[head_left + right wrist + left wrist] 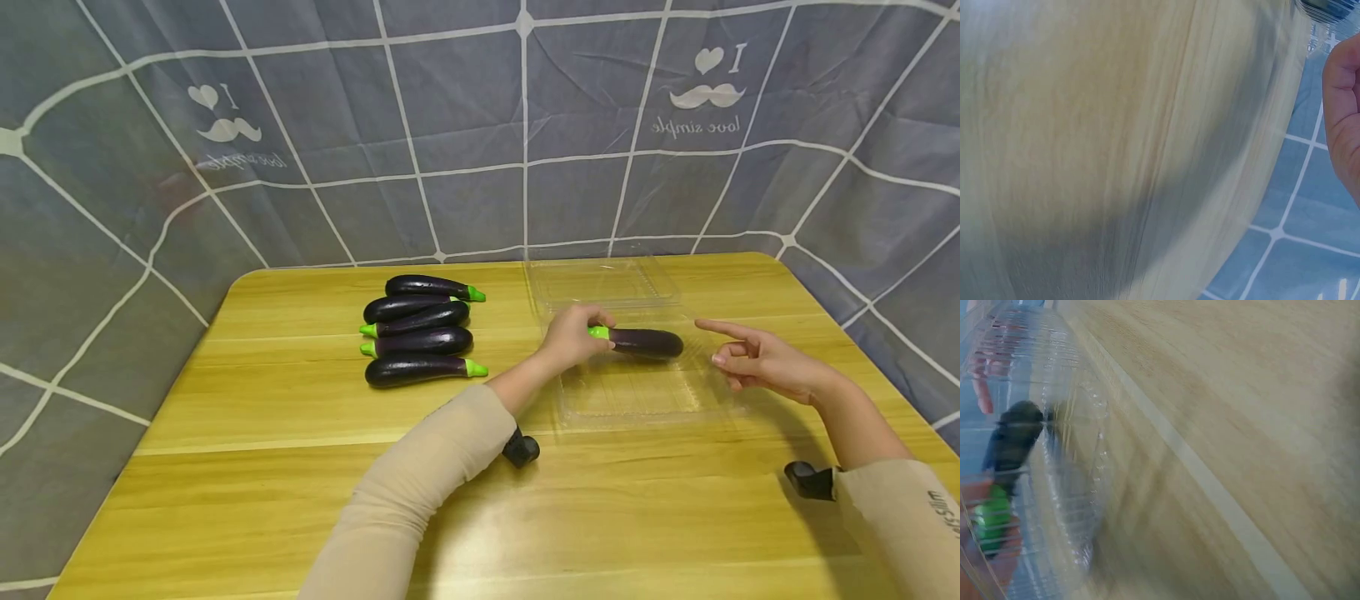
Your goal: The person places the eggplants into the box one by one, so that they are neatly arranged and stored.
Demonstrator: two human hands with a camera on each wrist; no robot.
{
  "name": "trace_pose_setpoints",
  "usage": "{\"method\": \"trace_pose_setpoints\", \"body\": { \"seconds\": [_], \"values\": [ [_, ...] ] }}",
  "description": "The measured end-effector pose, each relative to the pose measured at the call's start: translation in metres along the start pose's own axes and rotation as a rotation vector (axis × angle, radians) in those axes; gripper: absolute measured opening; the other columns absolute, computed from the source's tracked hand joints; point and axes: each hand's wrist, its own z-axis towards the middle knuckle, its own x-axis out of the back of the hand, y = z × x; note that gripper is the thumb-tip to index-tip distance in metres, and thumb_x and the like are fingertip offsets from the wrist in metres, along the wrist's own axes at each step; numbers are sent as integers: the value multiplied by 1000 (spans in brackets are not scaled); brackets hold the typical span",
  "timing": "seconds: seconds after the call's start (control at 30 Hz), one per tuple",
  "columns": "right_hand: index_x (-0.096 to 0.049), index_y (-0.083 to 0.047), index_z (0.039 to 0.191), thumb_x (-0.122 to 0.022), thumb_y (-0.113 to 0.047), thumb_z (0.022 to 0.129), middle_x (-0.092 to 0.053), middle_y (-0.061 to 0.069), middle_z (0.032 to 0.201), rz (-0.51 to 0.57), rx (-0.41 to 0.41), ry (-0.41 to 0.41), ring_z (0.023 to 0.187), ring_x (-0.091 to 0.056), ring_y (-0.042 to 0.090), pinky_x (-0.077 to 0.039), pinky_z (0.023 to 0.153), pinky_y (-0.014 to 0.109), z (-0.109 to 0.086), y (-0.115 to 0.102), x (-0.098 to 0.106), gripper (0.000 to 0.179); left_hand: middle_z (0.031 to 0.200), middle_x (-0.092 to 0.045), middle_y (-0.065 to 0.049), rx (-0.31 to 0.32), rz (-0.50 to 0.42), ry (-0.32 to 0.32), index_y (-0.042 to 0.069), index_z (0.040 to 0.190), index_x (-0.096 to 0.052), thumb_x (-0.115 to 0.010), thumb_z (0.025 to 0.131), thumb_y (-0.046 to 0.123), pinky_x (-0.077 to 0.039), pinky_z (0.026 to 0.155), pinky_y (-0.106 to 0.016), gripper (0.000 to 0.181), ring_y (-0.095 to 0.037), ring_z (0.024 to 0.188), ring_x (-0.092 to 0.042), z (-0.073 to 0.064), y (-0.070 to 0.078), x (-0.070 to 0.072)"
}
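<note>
My left hand (572, 335) pinches a dark purple eggplant (647, 342) by its bright green stem end. The eggplant lies crosswise over the clear plastic container (637, 414), its round end pointing right. Through the container's ribbed wall, the left wrist view shows the eggplant (1013, 440) and its green cap (991, 519), blurred. At the container's right side hovers my right hand (772, 364), index finger stretched out and the other fingers bent, holding nothing. Only part of the right hand (1344, 119) enters the right wrist view, at its edge.
Several more eggplants (420, 341) lie stacked in a column on the wooden table (285, 467), left of the container. The container's clear lid (600, 283) is folded back towards the grey checked curtain (480, 208) behind the table. Black camera mounts (810, 481) stick out from the wrists.
</note>
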Motion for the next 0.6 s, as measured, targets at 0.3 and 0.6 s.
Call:
{"method": "trace_pose_setpoints", "body": {
  "seconds": [0.3,0.6],
  "values": [
    [-19,-13,149,-42,-1,98,-55,2,81,-32,-7,20,65,-56,9,-52,60,31,-1,2,-2,57,96,-68,-2,0,209,5,8,97,-69,-78,76,15,-46,70,-19,23,-14,89,-62,-2,4,-1],
    [-20,-17,149,-42,-2,98,-55,3,82,-43,-10,14,65,-55,9,-51,61,31,-1,7,-6,57,97,-68,3,34,464,-51,12,100,-69,-77,77,21,-46,60,-17,26,-10,82,-62,-6,2,-9]
  ]
}}
